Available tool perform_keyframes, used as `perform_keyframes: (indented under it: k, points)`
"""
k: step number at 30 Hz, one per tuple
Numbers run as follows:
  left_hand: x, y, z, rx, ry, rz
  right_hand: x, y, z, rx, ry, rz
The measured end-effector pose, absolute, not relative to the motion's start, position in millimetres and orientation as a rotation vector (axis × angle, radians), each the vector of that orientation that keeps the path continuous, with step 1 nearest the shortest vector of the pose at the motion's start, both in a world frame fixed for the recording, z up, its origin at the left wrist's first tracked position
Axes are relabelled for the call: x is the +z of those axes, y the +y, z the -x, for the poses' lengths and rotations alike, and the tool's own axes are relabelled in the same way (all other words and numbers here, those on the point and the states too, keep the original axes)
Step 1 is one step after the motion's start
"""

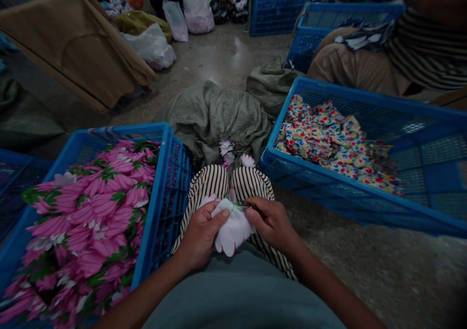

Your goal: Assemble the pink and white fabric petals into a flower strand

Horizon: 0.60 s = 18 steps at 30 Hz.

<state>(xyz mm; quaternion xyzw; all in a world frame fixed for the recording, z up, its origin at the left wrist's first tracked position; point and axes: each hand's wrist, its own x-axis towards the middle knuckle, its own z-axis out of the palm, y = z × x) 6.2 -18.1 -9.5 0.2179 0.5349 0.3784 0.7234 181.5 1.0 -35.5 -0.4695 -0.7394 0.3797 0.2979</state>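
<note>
Over my lap I hold a pale fabric flower piece (233, 234) with scalloped, pink-edged petals and a thin green line near its top. My left hand (200, 229) grips its left side, thumb on top. My right hand (270, 222) is closed in a pinch at its upper right edge; whether a small tool is also in those fingers is too dark to tell. To my left, a blue crate (166, 173) holds a heap of pink petal pieces (98, 207) with green parts. A few pale flower pieces (226, 148) lie just beyond my knees.
A grey-green sack (219, 110) lies ahead of my knees. At right, a blue crate (365, 100) holds colourful spotted fabric (328, 144); a seated person in striped clothing (430, 52) is behind it. A brown draped board (73, 47) leans at left. Plastic bags (197, 10) stand farther back.
</note>
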Motion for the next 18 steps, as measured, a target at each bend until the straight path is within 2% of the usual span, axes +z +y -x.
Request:
perform_keyframes:
  k: [12,15,18]
  points:
    - [-11.0,-22.4,-2.9,0.741,1.2,-0.638,-25.7,3.5,-176.3,0.861,-2.104,1.169]
    - [-11.9,-23.4,-1.4,0.734,1.191,-0.641,-25.9,3.1,-177.0,0.937,-2.081,1.189]
    - [-12.0,-24.5,-0.8,0.749,1.163,-0.603,-32.9,3.4,-177.3,1.113,-1.821,1.225]
